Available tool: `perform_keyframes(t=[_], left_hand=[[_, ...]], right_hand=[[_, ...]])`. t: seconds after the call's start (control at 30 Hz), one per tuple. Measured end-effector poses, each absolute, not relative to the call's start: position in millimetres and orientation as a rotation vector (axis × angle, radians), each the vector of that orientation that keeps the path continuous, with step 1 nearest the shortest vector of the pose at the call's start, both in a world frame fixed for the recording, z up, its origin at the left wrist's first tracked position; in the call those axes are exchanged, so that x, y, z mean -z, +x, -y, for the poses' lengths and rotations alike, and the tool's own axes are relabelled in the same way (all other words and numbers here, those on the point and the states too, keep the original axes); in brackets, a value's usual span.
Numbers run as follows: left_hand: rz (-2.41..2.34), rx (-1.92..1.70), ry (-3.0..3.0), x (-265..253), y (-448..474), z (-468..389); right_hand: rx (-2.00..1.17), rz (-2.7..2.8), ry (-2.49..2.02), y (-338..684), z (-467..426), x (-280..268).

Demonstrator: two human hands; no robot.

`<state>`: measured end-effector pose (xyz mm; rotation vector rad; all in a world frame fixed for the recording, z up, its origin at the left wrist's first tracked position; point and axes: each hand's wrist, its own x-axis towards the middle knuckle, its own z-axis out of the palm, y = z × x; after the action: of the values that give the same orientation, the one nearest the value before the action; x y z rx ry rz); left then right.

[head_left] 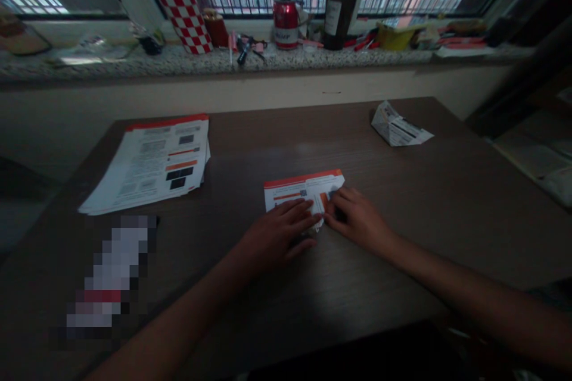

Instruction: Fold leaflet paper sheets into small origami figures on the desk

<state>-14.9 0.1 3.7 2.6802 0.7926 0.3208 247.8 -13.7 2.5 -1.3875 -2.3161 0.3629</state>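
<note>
A printed sheet of paper [295,186] with a red band along its far edge lies folded on the table before me. My left hand [277,233] rests on its near part, fingers stretched out and pressing it down. At the right side, my right hand [357,214] pinches the paper's edge between thumb and fingers. The two hands' fingertips come close together at the near edge. My left fingers hide the lower left part of the paper.
A stack of printed sheets [147,161] lies at the left of the brown table [250,143]. Nearer stands out a blurred-over phone-like object [111,274]. A folded paper piece [397,128] sits far right. The windowsill [134,68] holds a red can [286,24] and a dark bottle [335,15].
</note>
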Motion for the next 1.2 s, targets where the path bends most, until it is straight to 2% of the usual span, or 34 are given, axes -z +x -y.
perform_keyframes(t=[0.3, 0.67, 0.8, 0.93, 1.2], left_hand=[[-0.744, -0.307, 2.654, -7.1, -19.7, -1.0], [-0.773, -0.248, 2.658, -10.1, -19.1, -0.3], [-0.767, -0.27, 2.66, -7.7, -18.8, 0.0], [-0.746, -0.267, 2.671, -6.3, -18.6, -0.4], [-0.751, -0.244, 2.657, -5.0, -19.2, -1.2]], right_hand=[[-0.37, 2.251, -1.424, 250.9, 7.3, -2.7], [-0.162, 2.146, -1.565, 291.9, -32.6, 0.7], [-0.108, 2.365, -1.356, 286.1, -8.4, -5.5], [-0.211, 2.758, -1.05, 277.0, 18.3, -4.0], [-0.223, 2.783, -1.142, 278.4, 24.8, 5.0]])
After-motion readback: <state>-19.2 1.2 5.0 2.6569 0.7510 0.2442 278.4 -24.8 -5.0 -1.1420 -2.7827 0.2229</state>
